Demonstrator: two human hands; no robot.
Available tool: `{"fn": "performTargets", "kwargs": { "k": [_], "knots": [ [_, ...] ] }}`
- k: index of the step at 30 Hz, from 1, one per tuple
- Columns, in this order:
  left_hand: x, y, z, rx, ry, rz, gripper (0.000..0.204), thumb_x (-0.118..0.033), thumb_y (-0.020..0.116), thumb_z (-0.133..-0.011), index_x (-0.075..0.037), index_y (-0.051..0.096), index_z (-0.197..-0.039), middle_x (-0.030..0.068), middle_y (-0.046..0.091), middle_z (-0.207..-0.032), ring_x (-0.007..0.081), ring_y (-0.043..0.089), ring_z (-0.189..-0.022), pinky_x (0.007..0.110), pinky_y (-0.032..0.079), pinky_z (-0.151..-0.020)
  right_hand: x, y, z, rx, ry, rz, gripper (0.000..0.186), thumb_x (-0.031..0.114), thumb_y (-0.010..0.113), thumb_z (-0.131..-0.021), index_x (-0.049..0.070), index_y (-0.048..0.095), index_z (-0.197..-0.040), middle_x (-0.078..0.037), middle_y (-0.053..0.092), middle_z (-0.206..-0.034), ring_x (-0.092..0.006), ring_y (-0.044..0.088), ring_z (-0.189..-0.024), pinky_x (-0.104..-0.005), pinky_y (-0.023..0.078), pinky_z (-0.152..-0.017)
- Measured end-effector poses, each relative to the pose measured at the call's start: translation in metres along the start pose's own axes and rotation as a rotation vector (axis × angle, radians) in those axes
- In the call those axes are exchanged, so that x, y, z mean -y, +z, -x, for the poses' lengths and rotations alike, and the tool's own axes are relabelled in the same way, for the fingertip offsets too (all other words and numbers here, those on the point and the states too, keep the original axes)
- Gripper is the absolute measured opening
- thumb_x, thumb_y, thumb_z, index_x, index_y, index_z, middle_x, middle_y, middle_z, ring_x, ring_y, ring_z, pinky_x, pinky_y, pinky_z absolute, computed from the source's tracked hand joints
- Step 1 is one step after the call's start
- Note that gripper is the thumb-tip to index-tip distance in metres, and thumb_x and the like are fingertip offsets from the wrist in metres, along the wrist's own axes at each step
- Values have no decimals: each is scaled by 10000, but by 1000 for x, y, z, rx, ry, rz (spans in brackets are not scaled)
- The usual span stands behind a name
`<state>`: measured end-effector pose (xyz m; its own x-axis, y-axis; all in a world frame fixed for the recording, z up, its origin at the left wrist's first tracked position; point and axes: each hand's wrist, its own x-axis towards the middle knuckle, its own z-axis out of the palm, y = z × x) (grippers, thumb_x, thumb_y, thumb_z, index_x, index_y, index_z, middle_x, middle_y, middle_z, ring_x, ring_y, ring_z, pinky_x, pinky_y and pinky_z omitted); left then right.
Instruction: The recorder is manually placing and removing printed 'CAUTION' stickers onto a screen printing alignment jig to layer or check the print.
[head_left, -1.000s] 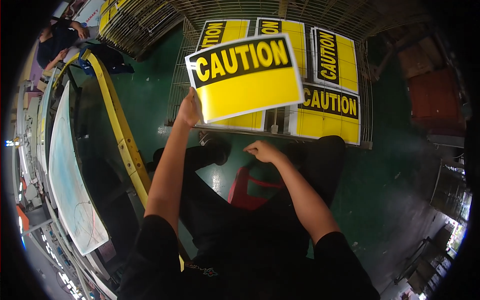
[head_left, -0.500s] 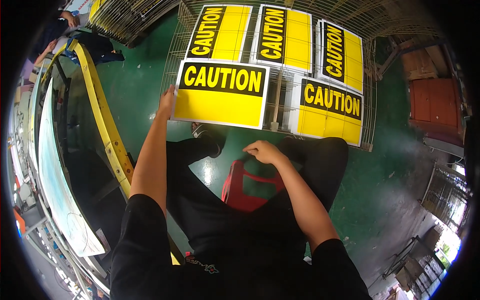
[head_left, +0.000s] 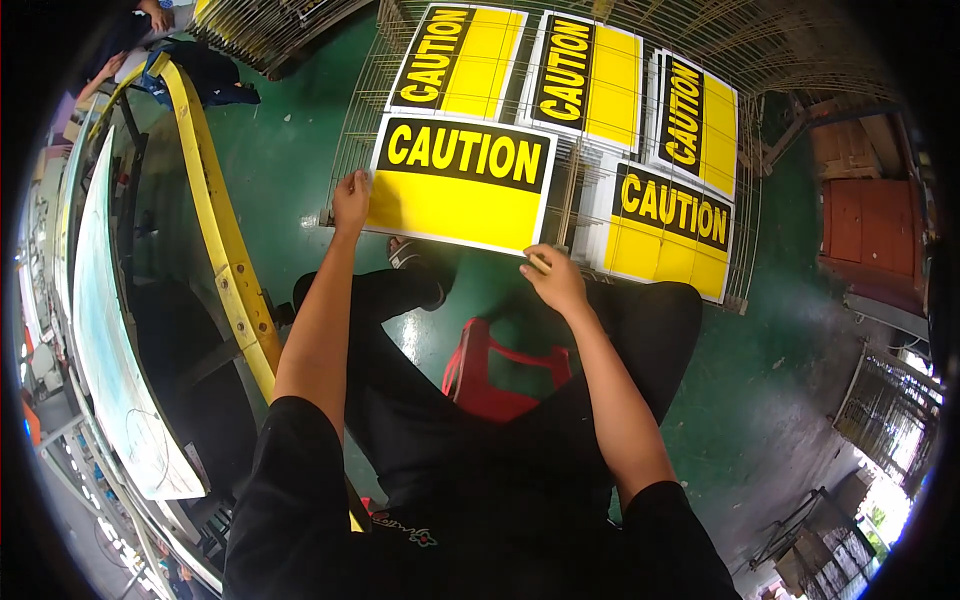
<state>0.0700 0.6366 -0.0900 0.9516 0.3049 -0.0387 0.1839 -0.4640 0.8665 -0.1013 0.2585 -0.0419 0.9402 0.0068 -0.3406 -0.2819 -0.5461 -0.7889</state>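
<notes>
A sign sheet (head_left: 458,205), yellow with a black band and yellow lettering, lies level in front of me at the near left of a wire rack (head_left: 568,205). My left hand (head_left: 351,203) is closed on its left edge. At its lower right corner is my right hand (head_left: 555,280), thumb and fingers pinched together on the corner. Similar signs lie at the rack's far left (head_left: 455,62), far middle (head_left: 585,85) and far right (head_left: 697,125). One more sign (head_left: 668,225) sits at the near right, under thin wires.
Under my legs stands a red plastic stool (head_left: 490,385) on the green floor (head_left: 270,165). A yellow metal beam (head_left: 215,225) runs along my left, beside a pale curved panel (head_left: 120,350). Another person's hand (head_left: 157,14) shows at the far left. A red-brown cabinet (head_left: 872,228) stands at right.
My right hand has moved up from above the stool to the sign's lower right corner and closed there. My left hand stays at the left edge. The whole view has shifted slightly.
</notes>
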Motion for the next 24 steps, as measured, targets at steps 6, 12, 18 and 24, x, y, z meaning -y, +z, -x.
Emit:
{"fn": "performTargets", "kwargs": {
  "k": [6, 12, 18, 24],
  "knots": [
    [-5, -7, 23, -38, -77, -18, 405, -303, 489, -1013, 24, 628, -1207, 168, 677, -1159, 254, 647, -1066, 342, 478, -940, -8, 5, -7, -178, 145, -71, 374, 270, 752, -813, 134, 631, -1140, -158, 689, -926, -332, 679, -859, -413, 522, -732],
    [0, -15, 46, -85, 106, -68, 413, -307, 473, -1028, 5, 597, -1268, 183, 661, -1179, 276, 640, -1090, 354, 492, -917, -17, 19, -15, -76, 126, -236, 497, 243, 722, -834, 12, 596, -1256, -149, 691, -935, -246, 675, -852, -354, 515, -754],
    [-14, 3, 68, -156, 95, -61, 432, -304, 477, -1032, 33, 573, -1284, 199, 644, -1211, 282, 625, -1129, 356, 488, -935, -16, 12, -14, -91, 186, -419, 512, 242, 708, -857, -24, 578, -1274, -168, 677, -1103, -196, 643, -977, -309, 486, -851],
    [-20, 9, 71, -145, 73, -17, 402, -276, 486, -1030, 31, 580, -1272, 200, 647, -1202, 287, 628, -1122, 357, 489, -933, -22, 9, -16, -70, 210, -404, 543, 252, 688, -869, -18, 551, -1319, -172, 644, -1187, -213, 622, -1043, -315, 476, -880]
  ]
}}
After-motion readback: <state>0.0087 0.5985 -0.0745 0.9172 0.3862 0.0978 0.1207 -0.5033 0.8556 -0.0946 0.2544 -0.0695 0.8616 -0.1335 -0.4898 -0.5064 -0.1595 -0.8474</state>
